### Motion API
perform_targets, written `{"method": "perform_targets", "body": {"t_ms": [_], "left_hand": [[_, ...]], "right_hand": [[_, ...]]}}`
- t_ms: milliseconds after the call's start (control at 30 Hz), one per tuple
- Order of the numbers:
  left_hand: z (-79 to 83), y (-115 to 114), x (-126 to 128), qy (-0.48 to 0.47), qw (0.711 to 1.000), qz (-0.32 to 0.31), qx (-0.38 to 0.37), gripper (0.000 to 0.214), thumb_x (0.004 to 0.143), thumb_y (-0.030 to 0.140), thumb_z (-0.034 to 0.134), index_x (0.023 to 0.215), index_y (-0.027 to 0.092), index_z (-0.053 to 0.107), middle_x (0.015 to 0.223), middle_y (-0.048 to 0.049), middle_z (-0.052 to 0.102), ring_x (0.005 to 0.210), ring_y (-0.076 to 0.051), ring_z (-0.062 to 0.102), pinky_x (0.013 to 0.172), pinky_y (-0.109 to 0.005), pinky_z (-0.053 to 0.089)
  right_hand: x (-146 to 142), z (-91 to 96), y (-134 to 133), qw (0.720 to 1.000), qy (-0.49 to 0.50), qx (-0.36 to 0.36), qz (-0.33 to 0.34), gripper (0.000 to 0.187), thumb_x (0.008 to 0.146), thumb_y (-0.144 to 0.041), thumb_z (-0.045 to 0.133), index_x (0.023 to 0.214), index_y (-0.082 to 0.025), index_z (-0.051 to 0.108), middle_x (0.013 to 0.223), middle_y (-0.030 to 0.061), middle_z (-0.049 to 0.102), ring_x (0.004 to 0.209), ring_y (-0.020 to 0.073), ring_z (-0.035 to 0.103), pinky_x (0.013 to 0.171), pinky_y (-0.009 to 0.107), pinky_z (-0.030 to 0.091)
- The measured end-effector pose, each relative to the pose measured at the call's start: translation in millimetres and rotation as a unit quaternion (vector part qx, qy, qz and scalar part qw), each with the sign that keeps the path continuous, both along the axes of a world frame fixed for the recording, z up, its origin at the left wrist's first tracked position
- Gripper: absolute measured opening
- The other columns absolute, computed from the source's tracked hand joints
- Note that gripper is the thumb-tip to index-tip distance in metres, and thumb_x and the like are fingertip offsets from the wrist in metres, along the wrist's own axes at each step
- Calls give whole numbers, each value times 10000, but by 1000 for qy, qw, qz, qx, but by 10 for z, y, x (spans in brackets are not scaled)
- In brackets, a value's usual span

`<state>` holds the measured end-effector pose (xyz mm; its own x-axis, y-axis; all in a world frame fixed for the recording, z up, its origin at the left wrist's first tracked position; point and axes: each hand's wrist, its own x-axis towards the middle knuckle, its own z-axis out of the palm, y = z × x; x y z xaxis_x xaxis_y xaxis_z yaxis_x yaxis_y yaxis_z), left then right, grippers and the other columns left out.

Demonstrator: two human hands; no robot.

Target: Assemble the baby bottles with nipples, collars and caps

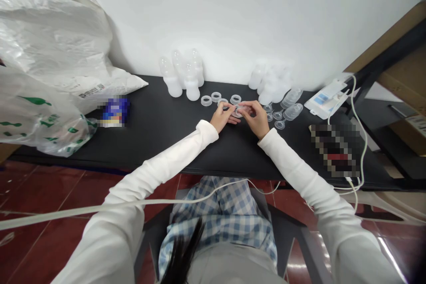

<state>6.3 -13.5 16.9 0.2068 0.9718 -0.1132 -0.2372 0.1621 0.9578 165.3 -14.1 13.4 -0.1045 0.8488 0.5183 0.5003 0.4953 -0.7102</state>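
Note:
My left hand (222, 116) and my right hand (255, 117) meet over the black table (159, 133), fingertips pinched together on a small clear plastic ring (238, 111). Both hands hold it just above the table top. Three more clear rings (215, 96) lie in a row right behind the hands. A few loose clear nipples (277, 116) lie to the right of my right hand. White sleeves cover both arms.
Assembled white bottles (184, 79) stand at the back wall, more bottles (271, 82) and clear caps (293, 104) at the back right. Big plastic bags (49, 75) fill the left end. A white box (326, 97), a cable (361, 142) and a blurred item (336, 148) lie right.

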Motion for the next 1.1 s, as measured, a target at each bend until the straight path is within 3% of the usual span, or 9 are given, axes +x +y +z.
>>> {"method": "perform_targets", "body": {"t_ms": [200, 467, 600, 700, 900, 1100], "left_hand": [[4, 6, 11, 6, 1000, 9, -11, 196, 925, 274, 624, 939, 195, 445, 664, 13, 692, 620, -163, 734, 648, -259, 569], [-4, -1, 3, 12, 1000, -3, 2, 236, 899, 337, 653, 960, 198, 472, 698, 5, 690, 654, -179, 745, 674, -277, 579], [-8, -8, 7, 13, 999, -33, 13, 230, 897, 321, 653, 983, 193, 481, 695, 14, 691, 643, -170, 741, 676, -273, 575], [-27, -14, 13, 15, 999, -33, 25, 288, 861, 321, 702, 1008, 188, 493, 666, 22, 686, 628, -165, 734, 657, -259, 564], [-88, -5, 15, 27, 998, -3, 53, 259, 876, 331, 683, 998, 190, 503, 632, 24, 693, 575, -143, 710, 594, -227, 550], [-149, 21, 9, 78, 993, 4, 90, 203, 880, 300, 676, 958, 195, 520, 617, 40, 679, 541, -117, 678, 568, -209, 536]], "right_hand": [[18, -69, 61, 997, 76, -24, 18, 314, 820, -514, 705, 892, -209, 690, 895, 29, 692, 637, 115, 514, 649, 292, 468], [26, -55, 47, 1000, 11, 8, -23, 237, 874, -438, 661, 907, -204, 675, 901, 27, 645, 630, 110, 467, 658, 296, 463], [50, -104, 85, 998, -12, 5, -63, 342, 850, -494, 677, 1021, -204, 616, 976, 39, 589, 632, 107, 456, 646, 295, 472], [45, -156, 107, 998, 6, -45, -32, 427, 859, -553, 638, 1103, -210, 568, 925, 27, 590, 621, 112, 469, 589, 277, 442], [-24, -160, 86, 988, 87, -116, 56, 445, 844, -659, 590, 958, -229, 568, 783, -10, 611, 658, 123, 541, 627, 280, 474], [-34, -132, 100, 968, 156, -160, 110, 501, 751, -706, 675, 847, -244, 507, 653, -45, 535, 557, 109, 491, 495, 255, 415]]}}
